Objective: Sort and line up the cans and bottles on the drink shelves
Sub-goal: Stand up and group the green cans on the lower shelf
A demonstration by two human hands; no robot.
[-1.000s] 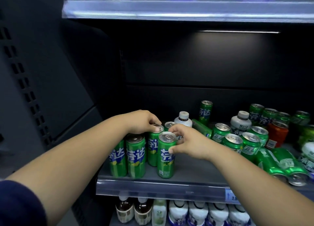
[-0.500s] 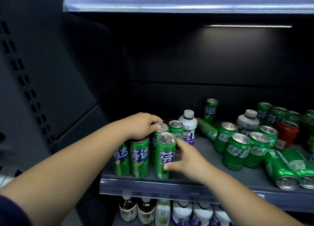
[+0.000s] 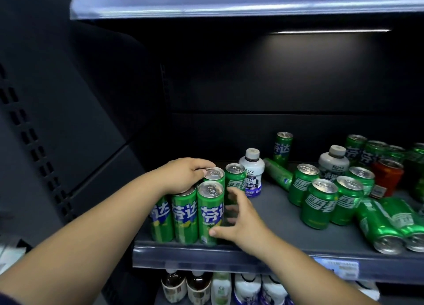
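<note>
While the left hand (image 3: 185,176) curls over the tops of the slim green cans (image 3: 184,215) at centre frame, the right hand (image 3: 238,222) is spread open, with its thumb touching the front can (image 3: 210,213). They stand at the front of a dark grey shelf (image 3: 275,217), with a black wall (image 3: 252,86) behind.

I see tall green cans (image 3: 210,213) upright, packed tight at front-left of shelf (image 3: 286,231); white bottle (image 3: 251,173) standing behind; short green cans (image 3: 320,207) upright mid-right; two tipped cans (image 3: 387,226) lying front-right
</note>
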